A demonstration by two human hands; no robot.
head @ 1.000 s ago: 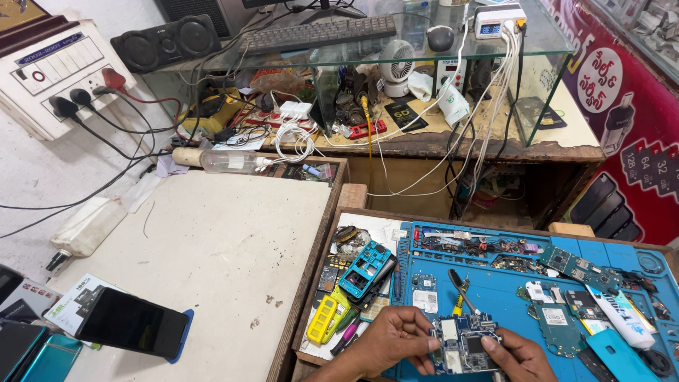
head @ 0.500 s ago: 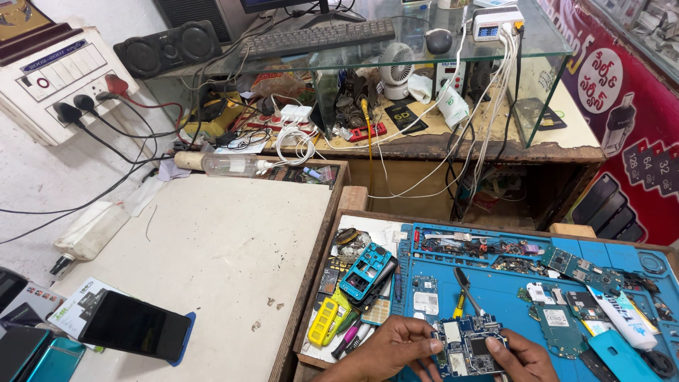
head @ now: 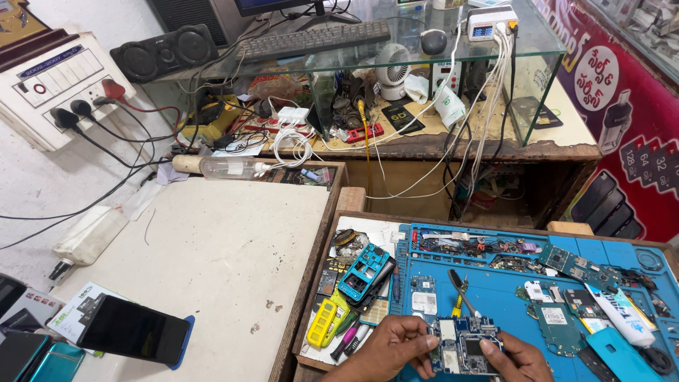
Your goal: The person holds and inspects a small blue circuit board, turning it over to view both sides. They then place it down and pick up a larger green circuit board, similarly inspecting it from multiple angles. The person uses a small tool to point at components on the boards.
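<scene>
Both my hands hold a blue phone circuit board (head: 463, 344) over the blue repair mat (head: 495, 279) at the bottom of the head view. My left hand (head: 389, 346) grips the board's left edge with thumb on top. My right hand (head: 516, 357) pinches its right side. Yellow-handled pliers (head: 460, 290) lie on the mat just above the board. A blue phone frame (head: 364, 272) rests left of the mat, and a yellow tool (head: 323, 322) lies beside my left hand.
More circuit boards (head: 576, 265), a white tube (head: 619, 311) and small parts crowd the mat's right side. A dark phone (head: 134, 330) lies on the white worktop (head: 212, 255) at left. Behind stand a glass shelf with keyboard (head: 315, 39), cables and a wall switchboard (head: 60, 81).
The view has shifted slightly. My hands stay on the circuit board in the same place, with small finger adjustments.
</scene>
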